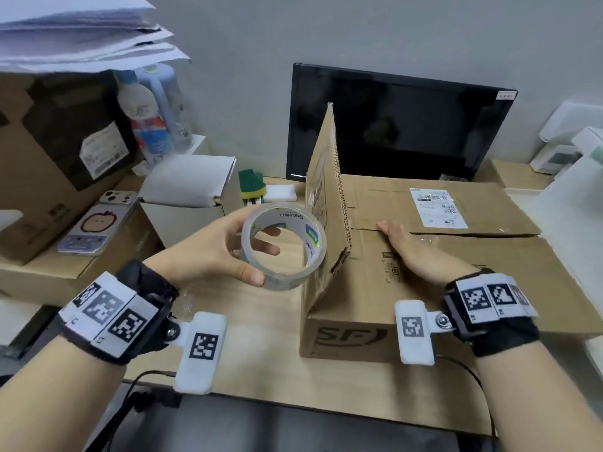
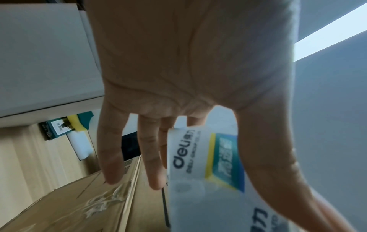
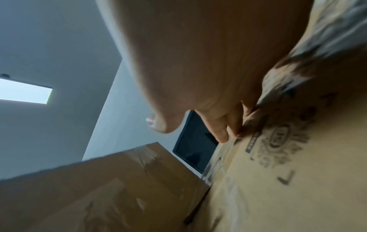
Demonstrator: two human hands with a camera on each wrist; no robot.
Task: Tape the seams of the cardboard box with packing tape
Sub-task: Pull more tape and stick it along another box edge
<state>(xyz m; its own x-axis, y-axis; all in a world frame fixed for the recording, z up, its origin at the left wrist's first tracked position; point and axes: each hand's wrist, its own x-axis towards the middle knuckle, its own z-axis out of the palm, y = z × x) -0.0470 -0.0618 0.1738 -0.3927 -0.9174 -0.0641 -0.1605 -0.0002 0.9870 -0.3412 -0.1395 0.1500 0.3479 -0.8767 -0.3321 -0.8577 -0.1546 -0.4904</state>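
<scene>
A brown cardboard box (image 1: 456,272) marked SF lies on the wooden desk. Its two long top flaps are folded down and its left end flap (image 1: 326,197) stands upright. My left hand (image 1: 208,252) holds a roll of clear packing tape (image 1: 284,247) in the air just left of that flap, thumb on the outer rim and fingers through the core. In the left wrist view the tape roll (image 2: 202,169) sits between thumb and fingers. My right hand (image 1: 408,249) rests flat, palm down, on the near flap beside the centre seam (image 1: 473,234). The right wrist view shows its fingers (image 3: 218,130) pressed on cardboard.
A black monitor (image 1: 398,125) stands behind the box. Left of the tape are a white open carton (image 1: 189,194), a green and yellow sponge (image 1: 253,187), a phone (image 1: 98,223), bottles (image 1: 153,119) and a large brown box (image 1: 58,151) under stacked papers.
</scene>
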